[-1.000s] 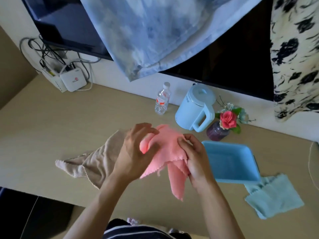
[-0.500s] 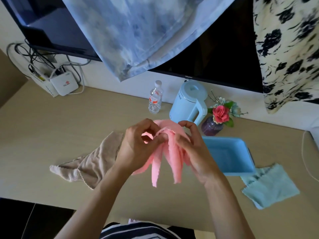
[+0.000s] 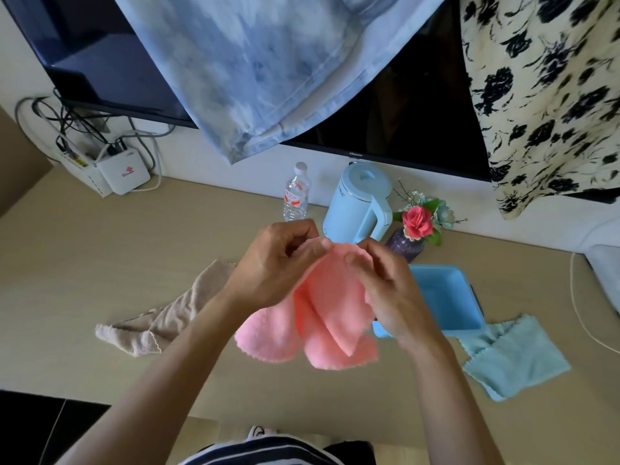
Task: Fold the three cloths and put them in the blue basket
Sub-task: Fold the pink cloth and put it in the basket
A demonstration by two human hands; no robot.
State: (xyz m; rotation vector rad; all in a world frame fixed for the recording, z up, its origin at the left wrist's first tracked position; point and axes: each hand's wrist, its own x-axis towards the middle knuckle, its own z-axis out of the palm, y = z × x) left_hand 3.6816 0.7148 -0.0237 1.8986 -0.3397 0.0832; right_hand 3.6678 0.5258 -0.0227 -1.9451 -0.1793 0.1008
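While the pink cloth (image 3: 322, 313) is held up over the table (image 3: 84, 263) in the middle of the frame, its top edge is gripped by both hands. The left hand (image 3: 271, 263) is seen just left of centre, its fingers curled and its thumb and fingertips clamped on the cloth's upper left corner. The right hand (image 3: 389, 290) is seen just right of centre, its thumb pressed on the front of the cloth and its fingers closed behind the upper right edge. The two hands are close together, and the cloth hangs between and below them in loose folds, with its scalloped lower edge clear of the table.

A beige cloth (image 3: 167, 317) is spread, crumpled, on the table at centre left, partly hidden by the left forearm. The blue basket (image 3: 449, 297) is set right of centre, partly covered by the right hand, and nothing can be seen in its visible part. A light blue cloth (image 3: 513, 357) is laid flat at lower right, touching the basket's near right corner.

Along the wall above centre, a water bottle (image 3: 296, 196), a pale blue kettle (image 3: 359, 206) and a vase of flowers (image 3: 406, 246) are lined up. A white box (image 3: 124, 174) with cables is placed at upper left. A dark screen (image 3: 419, 95) is mounted across the top, partly draped with fabric.
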